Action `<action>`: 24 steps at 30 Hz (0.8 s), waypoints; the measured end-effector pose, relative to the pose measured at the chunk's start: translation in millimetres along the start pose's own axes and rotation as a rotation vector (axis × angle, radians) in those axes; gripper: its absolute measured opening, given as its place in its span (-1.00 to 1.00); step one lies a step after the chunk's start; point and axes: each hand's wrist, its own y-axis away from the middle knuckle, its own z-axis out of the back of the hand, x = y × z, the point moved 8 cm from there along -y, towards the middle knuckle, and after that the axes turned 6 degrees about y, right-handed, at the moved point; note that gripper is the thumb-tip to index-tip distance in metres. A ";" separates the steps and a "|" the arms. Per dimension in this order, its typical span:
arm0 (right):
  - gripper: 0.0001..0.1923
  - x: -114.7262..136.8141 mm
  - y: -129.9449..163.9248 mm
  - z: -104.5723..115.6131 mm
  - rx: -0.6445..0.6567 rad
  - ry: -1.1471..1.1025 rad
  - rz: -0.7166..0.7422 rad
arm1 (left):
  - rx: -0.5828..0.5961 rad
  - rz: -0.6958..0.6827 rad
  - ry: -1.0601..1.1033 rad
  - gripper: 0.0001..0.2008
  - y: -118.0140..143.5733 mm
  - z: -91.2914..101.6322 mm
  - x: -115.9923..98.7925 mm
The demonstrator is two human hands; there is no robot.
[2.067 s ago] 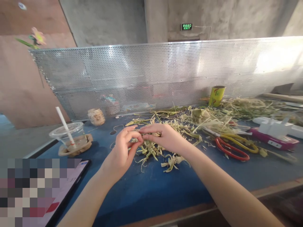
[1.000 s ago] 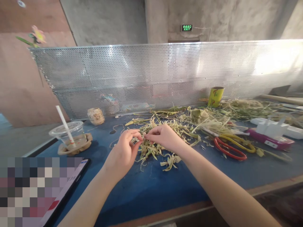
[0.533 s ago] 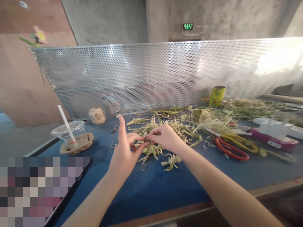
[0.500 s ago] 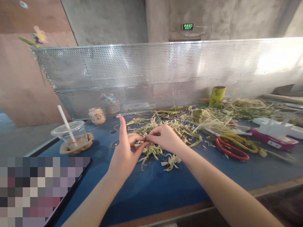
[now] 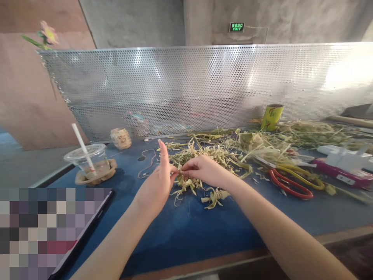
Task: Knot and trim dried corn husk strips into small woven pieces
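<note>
My left hand (image 5: 155,186) pinches with thumb and fingertips, while other fingers point straight up. Its fingertips meet those of my right hand (image 5: 206,170), which is also closed in a pinch. Something small sits between the two pinches, too hidden to make out. Under and behind them spreads a heap of pale green-yellow dried plant strips (image 5: 215,151). A loose curl of plant strips (image 5: 215,197) lies on the blue tabletop (image 5: 189,233), nearer to me. Left of the heap rests a thin cord (image 5: 146,165).
To the right lie red-handled scissors (image 5: 288,186), a yellow-handled tool (image 5: 311,179) and a purple power strip (image 5: 335,173). A yellow-green tube (image 5: 272,117) stands behind. On the left are a plastic cup with straw (image 5: 92,159), a tablet (image 5: 87,229) and a perforated metal screen (image 5: 175,85) along the back.
The view has shifted slightly. My left hand has turned, its fingers now lined up more edge-on and its lower fingers less visible. Both hands keep pinching at the same spot.
</note>
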 end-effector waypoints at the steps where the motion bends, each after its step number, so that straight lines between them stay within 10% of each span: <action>1: -0.84 1.3 0.4 0.4 -0.012 0.035 0.013 | 0.014 -0.018 0.000 -0.19 0.5 -0.2 -0.8; 24: -0.92 -16.5 -14.8 -20.9 -0.228 -0.023 -0.019 | -0.129 0.409 -0.021 -0.03 8.4 11.4 31.0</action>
